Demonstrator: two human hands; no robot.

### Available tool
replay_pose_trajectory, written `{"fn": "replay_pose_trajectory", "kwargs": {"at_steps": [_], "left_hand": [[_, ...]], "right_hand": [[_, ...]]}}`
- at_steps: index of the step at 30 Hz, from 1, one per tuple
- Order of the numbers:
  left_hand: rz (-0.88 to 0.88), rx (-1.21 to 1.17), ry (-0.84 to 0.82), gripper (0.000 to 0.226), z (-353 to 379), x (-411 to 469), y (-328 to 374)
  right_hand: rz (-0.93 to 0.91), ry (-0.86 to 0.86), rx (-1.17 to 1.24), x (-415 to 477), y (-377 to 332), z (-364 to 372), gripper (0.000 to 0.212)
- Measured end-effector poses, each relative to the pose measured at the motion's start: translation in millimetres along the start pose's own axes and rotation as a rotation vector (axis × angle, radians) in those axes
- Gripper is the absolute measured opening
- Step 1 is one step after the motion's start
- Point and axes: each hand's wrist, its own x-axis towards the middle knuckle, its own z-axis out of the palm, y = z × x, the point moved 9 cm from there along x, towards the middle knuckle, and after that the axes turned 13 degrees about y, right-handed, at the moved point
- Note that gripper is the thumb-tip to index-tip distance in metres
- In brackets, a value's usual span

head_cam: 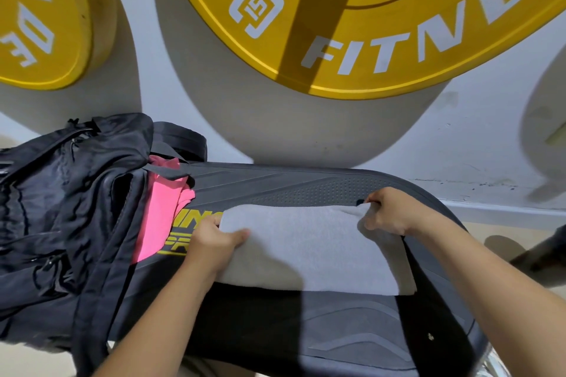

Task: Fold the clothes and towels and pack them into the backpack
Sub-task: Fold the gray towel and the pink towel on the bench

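A grey towel [309, 249], folded into a flat rectangle, lies across a dark padded bench [306, 187]. My left hand [214, 242] grips its far left corner, thumb on top and fingers underneath. My right hand [387, 211] pinches the far right corner, which is lifted slightly off the bench. A black backpack [61, 208] lies on the bench's left end with its main opening facing right. A pink garment [160, 214] sticks out of that opening.
Two large yellow weight plates [367, 15] hang on the white wall just behind the bench. The bench's right end curves down near a dark object [545, 251] on the floor. A backpack strap [101, 300] trails over the bench's front edge.
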Motion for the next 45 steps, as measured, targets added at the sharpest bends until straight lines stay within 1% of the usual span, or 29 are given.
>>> {"fn": "replay_pose_trajectory", "kwargs": {"at_steps": [2,4,5,8,9,10,11,12,13,14,15,16,18,19,20,22,24,25,27,29,31,32,34,35,38,40,41,43,45], "left_hand": [[0.102,-0.067,-0.015,0.019,-11.2,0.3,38.6],[0.256,-0.113,0.011,0.018,-31.7,-5.5,90.7],[0.355,-0.121,0.043,0.018,-45.6,-13.0,119.6],[0.678,-0.088,0.116,0.024,-80.6,-55.0,192.8],[0.795,-0.049,0.121,0.027,-84.7,-76.3,207.9],[0.919,0.003,0.131,0.030,-83.3,-98.3,214.9],[1.035,0.071,0.146,0.034,-76.5,-118.5,211.8],[1.124,0.155,0.139,0.039,-62.9,-137.2,199.9],[1.170,0.257,0.093,0.044,-43.2,-150.6,179.6],[1.183,0.379,0.011,0.047,-19.2,-161.3,152.4],[1.177,0.516,-0.083,0.046,5.6,-170.7,120.9],[1.161,0.655,-0.161,0.045,27.4,-178.8,88.8],[1.141,0.890,-0.254,0.059,57.6,-191.7,36.0],[1.129,0.932,-0.273,0.064,64.9,-195.2,18.5],[1.115,0.941,-0.291,0.066,67.3,-198.9,5.5],[1.106,0.922,-0.324,0.062,65.5,-207.4,-5.5],[1.127,0.851,-0.299,0.061,59.3,-212.4,-5.0],[1.121,0.822,-0.272,0.066,54.5,-211.9,-3.9],[1.080,0.828,-0.237,0.080,45.9,-204.8,-8.5],[1.003,0.907,-0.259,0.088,41.8,-195.1,-24.0],[0.983,0.967,-0.245,0.079,40.3,-189.2,-38.1],[0.995,0.984,-0.220,0.070,39.7,-187.8,-41.7],[1.019,1.023,-0.196,0.060,42.0,-186.6,-45.6],[1.017,1.043,-0.210,0.058,44.6,-187.9,-47.3],[0.960,1.100,-0.372,0.055,49.5,-190.0,-52.7],[0.945,1.125,-0.426,0.056,48.3,-188.8,-53.7],[0.970,1.107,-0.435,0.058,48.1,-192.8,-49.4],[1.014,1.070,-0.444,0.060,44.6,-201.2,-35.9],[0.999,1.160,-0.554,0.065,43.2,-209.1,-38.0]], "right_hand": [[-0.019,-0.011,-0.002,3.8,-8.5,-4.9,0.017],[-0.058,0.026,0.089,9.0,-21.8,-13.3,0.013],[-0.089,0.097,0.150,14.5,-28.6,-21.4,0.012],[-0.204,0.431,0.344,26.2,-45.4,-56.2,0.017],[-0.193,0.485,0.428,28.9,-46.2,-61.4,0.018],[-0.157,0.491,0.518,29.9,-45.4,-62.4,0.017],[-0.091,0.453,0.622,28.4,-42.1,-58.4,0.017],[0.001,0.361,0.755,24.3,-37.7,-47.8,0.018],[0.109,0.230,0.868,15.3,-33.3,-31.7,0.019],[0.186,0.119,0.901,1.7,-29.9,-17.0,0.020],[0.212,0.049,0.848,-10.9,-25.3,-3.7,0.021],[0.206,0.019,0.775,-22.6,-20.4,7.7,0.024],[0.129,0.042,0.643,-34.7,-11.3,26.2,0.035],[0.081,0.066,0.590,-37.6,-9.7,32.9,0.042],[0.035,0.087,0.543,-40.3,-9.3,38.2,0.047],[-0.070,0.139,0.404,-45.6,-14.6,43.4,0.054],[-0.189,0.208,0.219,-55.5,-27.9,46.6,0.059],[-0.252,0.234,0.144,-64.3,-36.4,48.0,0.060],[-0.441,0.279,0.040,-86.0,-57.2,50.4,0.063],[-0.608,0.267,-0.072,-105.4,-69.1,58.8,0.065],[-0.696,0.203,-0.174,-114.0,-66.6,73.9,0.064],[-0.709,0.174,-0.220,-116.6,-62.3,80.9,0.062],[-0.703,0.186,-0.299,-120.8,-53.4,87.1,0.058],[-0.689,0.208,-0.325,-122.3,-50.5,87.3,0.057],[-0.686,0.313,-0.332,-130.2,-49.6,80.0,0.047],[-0.744,0.381,-0.293,-138.4,-60.0,69.5,0.033],[-0.784,0.392,-0.272,-141.7,-64.9,67.3,0.028],[-0.874,0.331,-0.205,-152.4,-73.4,69.9,0.025],[-0.944,0.225,-0.169,-165.4,-72.2,82.0,0.024]]}}
